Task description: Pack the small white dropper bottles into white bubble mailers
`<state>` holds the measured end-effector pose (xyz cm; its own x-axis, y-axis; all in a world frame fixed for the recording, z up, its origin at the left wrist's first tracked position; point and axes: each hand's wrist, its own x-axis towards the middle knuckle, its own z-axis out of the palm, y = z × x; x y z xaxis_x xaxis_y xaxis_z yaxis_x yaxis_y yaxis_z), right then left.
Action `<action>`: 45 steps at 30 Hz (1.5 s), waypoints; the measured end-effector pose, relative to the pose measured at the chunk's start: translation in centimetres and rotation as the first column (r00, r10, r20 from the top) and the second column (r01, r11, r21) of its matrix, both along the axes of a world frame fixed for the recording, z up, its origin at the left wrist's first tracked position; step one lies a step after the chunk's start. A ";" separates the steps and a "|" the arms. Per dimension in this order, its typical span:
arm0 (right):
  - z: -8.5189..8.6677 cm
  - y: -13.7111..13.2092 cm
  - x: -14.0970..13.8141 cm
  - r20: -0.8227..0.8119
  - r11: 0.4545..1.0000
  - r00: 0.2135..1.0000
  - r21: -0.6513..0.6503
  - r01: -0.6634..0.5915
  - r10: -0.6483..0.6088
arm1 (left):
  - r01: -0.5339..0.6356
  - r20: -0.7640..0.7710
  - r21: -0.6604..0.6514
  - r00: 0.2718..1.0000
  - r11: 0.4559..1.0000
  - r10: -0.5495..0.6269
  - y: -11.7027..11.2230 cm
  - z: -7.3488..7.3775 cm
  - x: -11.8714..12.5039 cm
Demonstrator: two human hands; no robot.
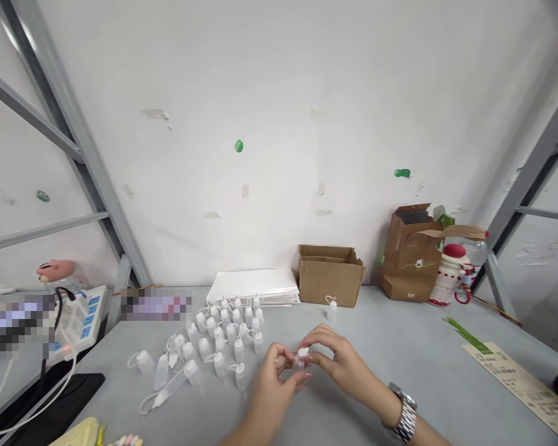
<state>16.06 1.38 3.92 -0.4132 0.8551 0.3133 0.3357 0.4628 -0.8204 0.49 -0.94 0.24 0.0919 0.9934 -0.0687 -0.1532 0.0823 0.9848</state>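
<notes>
Between my two hands, just above the grey table, is a small white squeeze bottle [302,354], partly covered by my fingers. My left hand [279,378] is closed around its body from the left. The fingertips of my right hand [332,356] pinch its top, where a white cap or nozzle shows. To the left stands a group of several similar bottles [218,334] with looped cap straps, most upright. One bottle [170,389] lies on its side near the front of the group. Another single bottle [332,310] stands upright beyond my right hand.
A stack of white paper [253,286] and an open cardboard box [330,282] stand against the wall. A brown paper bag [411,260] and a red-topped flask [449,275] are at the right. A power strip [90,316] with cables is at the left.
</notes>
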 end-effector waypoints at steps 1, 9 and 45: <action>0.1 -0.1 0.1 0.051 0.997 0.998 0.068 -0.029 0.025 | -0.002 -0.066 0.029 0.998 1.000 0.003 0.0 0.0 -0.1; -0.3 -0.6 0.4 0.332 0.923 0.942 0.344 -0.174 0.054 | 0.009 -0.348 0.078 0.937 0.997 0.019 -0.1 0.2 -0.7; -1.7 0.1 0.2 0.521 0.874 0.832 0.475 -0.098 -0.190 | 0.089 -0.462 0.114 0.887 0.990 -0.026 0.9 0.2 -1.3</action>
